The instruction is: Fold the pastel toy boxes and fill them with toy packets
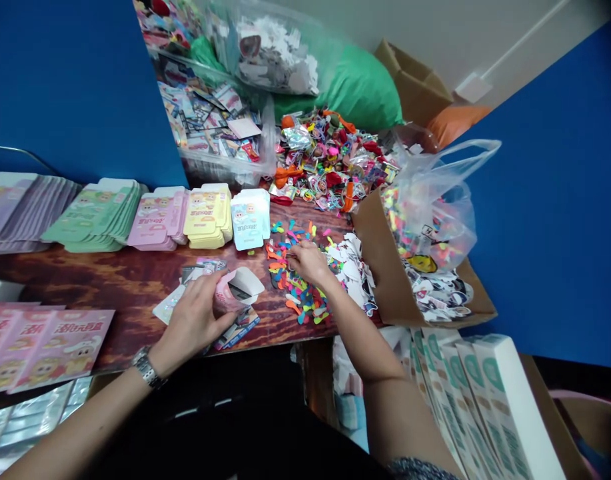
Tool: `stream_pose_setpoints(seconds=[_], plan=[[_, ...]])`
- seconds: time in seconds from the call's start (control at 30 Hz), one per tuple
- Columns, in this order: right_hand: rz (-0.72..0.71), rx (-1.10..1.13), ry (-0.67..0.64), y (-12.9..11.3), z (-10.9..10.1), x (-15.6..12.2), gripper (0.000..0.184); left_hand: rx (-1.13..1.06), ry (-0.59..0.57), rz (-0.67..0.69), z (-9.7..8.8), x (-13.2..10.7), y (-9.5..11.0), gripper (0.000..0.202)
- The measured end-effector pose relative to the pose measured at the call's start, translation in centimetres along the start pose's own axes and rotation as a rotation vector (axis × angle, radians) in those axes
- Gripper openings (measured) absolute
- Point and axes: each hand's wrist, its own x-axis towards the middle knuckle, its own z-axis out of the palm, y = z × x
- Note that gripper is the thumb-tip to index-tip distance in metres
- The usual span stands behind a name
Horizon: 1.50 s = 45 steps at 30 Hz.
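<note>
My left hand [198, 307] is closed round a small pink paper box [230, 297], whose open top and raised white flap face right. Something dark and flat shows inside the box. Under and beside this hand lie shiny packets and cards [245, 327]. Over a loose pile of small, brightly coloured pieces like uninflated balloons [305, 293], my right hand [309, 261] points downward with its fingers drawn together. Its fingertips touch the pile, and whatever they pinch is too small to make out. White-backed paper cutouts [352, 270] lie just right of that hand.
Flat stacks of green [95, 217], yellow [208, 217] and blue boxes [251, 219] line the table's back. Behind are a heap of small toys [335, 160] and a clear bin of cards [220, 120]. A cardboard box [385, 267] stands right; pink packages [60, 347] lie left.
</note>
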Motion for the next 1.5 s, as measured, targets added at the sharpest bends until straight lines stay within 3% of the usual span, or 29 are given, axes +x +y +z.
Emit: stream_pose_setpoints(seconds=[0.1,0.27,0.37,0.5,0.67,0.8,0.9,1.0,1.1,1.17,1.23,1.37,1.5], plan=[[-0.041,0.043,0.036,-0.1,-2.0,-1.0,0.015,0.019,-0.026,-0.016,0.4,0.7,0.2,0.070],[-0.224,0.404,0.096,-3.1,-4.8,-3.5,0.021,0.106,-0.030,0.005,1.3,2.3,1.3,0.068],[-0.309,0.308,0.074,-6.0,-4.4,-4.4,0.014,0.139,-0.029,0.034,1.8,2.8,2.0,0.067],[-0.271,0.128,0.104,-8.3,-2.7,-5.0,0.014,0.158,-0.033,0.044,2.0,2.8,2.2,0.066],[-0.369,0.213,0.229,-7.8,-1.7,-5.1,0.016,0.115,0.016,0.027,2.3,2.7,1.1,0.070],[-0.394,0.069,0.154,-7.3,-1.7,-4.6,0.017,0.088,0.006,0.081,2.6,2.9,1.2,0.070],[-0.348,0.135,0.181,-7.7,-1.6,-4.3,0.016,0.058,0.021,0.135,2.7,3.1,2.0,0.071],[-0.372,0.252,0.223,-8.1,-1.6,-4.3,0.027,0.047,0.058,0.178,2.7,3.3,2.2,0.072],[-0.499,0.471,0.097,-7.4,-1.9,-3.6,0.040,0.041,0.075,0.168,2.6,3.5,1.4,0.073],[-0.523,0.630,0.017,-5.6,-2.4,-1.9,0.043,0.036,0.084,0.134,2.5,3.5,0.6,0.073],[-0.406,0.686,0.069,-3.0,-3.1,1.2,0.035,0.037,0.097,0.103,2.3,3.5,-0.1,0.074],[0.163,0.340,0.337,3.2,-4.5,9.3,0.033,0.036,0.081,0.066,2.1,3.3,-0.7,0.076],[0.336,0.210,0.347,6.7,-4.6,14.9,0.043,0.024,0.042,0.055,2.3,2.7,-0.5,0.075]])
